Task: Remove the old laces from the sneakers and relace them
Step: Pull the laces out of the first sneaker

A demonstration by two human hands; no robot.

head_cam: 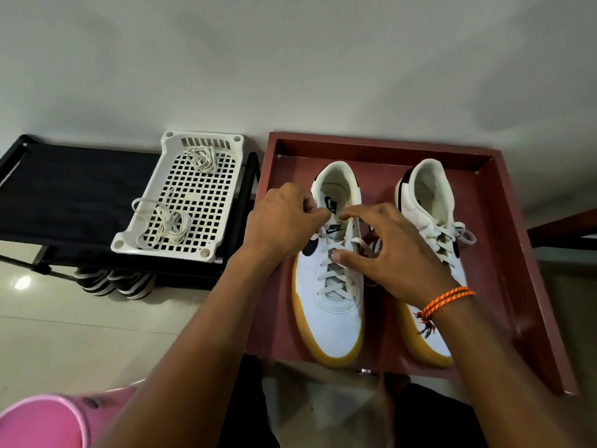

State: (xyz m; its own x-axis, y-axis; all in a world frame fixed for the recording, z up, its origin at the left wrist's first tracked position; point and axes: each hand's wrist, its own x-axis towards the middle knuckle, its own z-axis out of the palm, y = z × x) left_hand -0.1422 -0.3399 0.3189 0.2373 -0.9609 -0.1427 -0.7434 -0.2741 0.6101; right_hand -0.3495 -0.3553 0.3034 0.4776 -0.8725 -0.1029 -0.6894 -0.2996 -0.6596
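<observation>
**Two hands working at the top of a sneaker's lacing**

Nearest the camera, a pink rounded object [42,421] is sitting at the near left corner, only partly in view. Beyond it, a dark red tray [504,240] is holding a pair of white sneakers with gum soles, toes pointing toward the viewer. To its left, a black rack [64,189] is carrying a white perforated basket [155,244], where two loose laces [168,221] are lying in tangles.

The left sneaker [329,305] is laced most of the way up. The left hand [281,221] is pinching the lace end at its top left eyelet, fingers curled. The right hand [391,250], wearing an orange cord bracelet [442,302], is pinching the lace near the tongue, thumb pressing on the crossings. The right sneaker [433,240] is laced, its ends lying loose.

Likely risks: pulling unevenly could be leaving one end short, or a slipping pinch could be letting the lace slide back out.
</observation>
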